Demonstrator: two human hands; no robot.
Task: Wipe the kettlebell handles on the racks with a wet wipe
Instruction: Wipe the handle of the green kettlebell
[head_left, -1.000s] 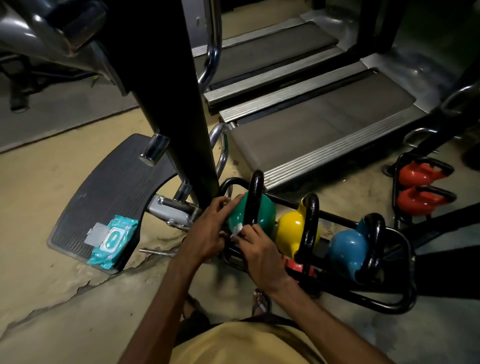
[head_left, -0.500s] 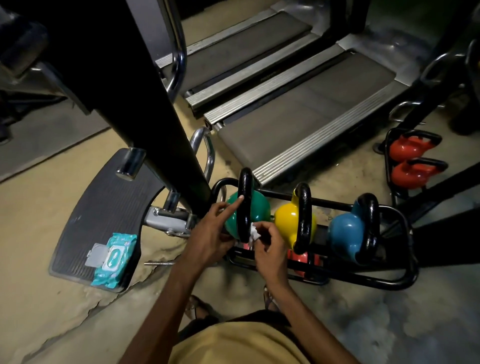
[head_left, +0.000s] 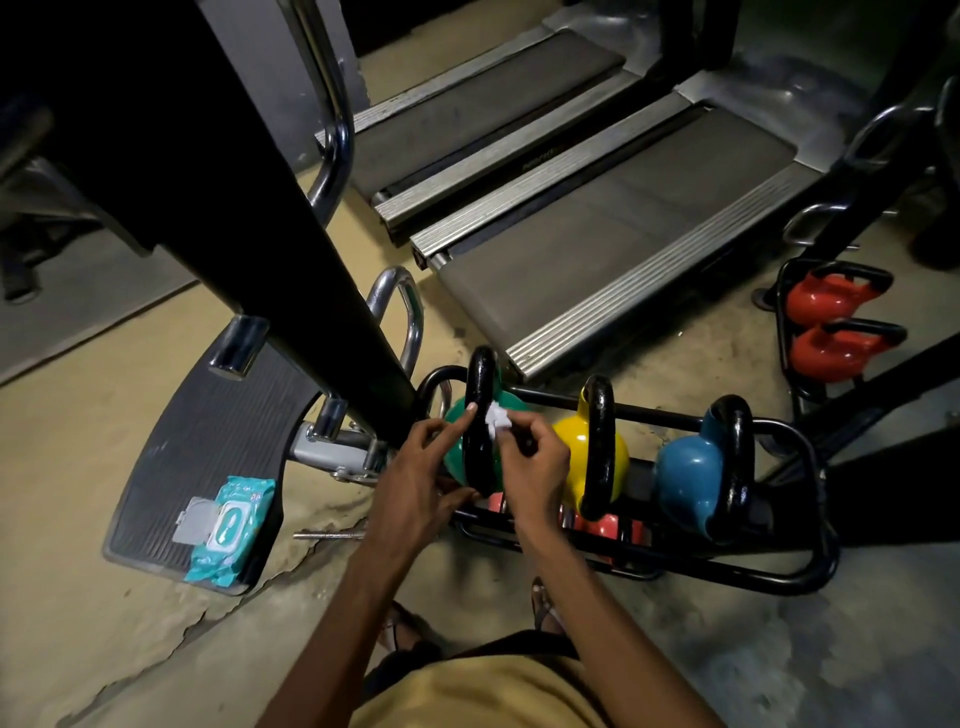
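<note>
I note right hand (head_left: 530, 462) fingers pinched on wet wipe (head_left: 496, 417) against green kettlebell handle (head_left: 479, 415), frame centre; left hand (head_left: 421, 478) fingers spread, steadying it.

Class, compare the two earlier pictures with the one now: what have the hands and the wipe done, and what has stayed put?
The right hand has carried the wet wipe up the green kettlebell's handle, from its base to its upper part. The left hand still steadies that handle. The yellow kettlebell, blue kettlebell and wipe pack have not moved.
</note>
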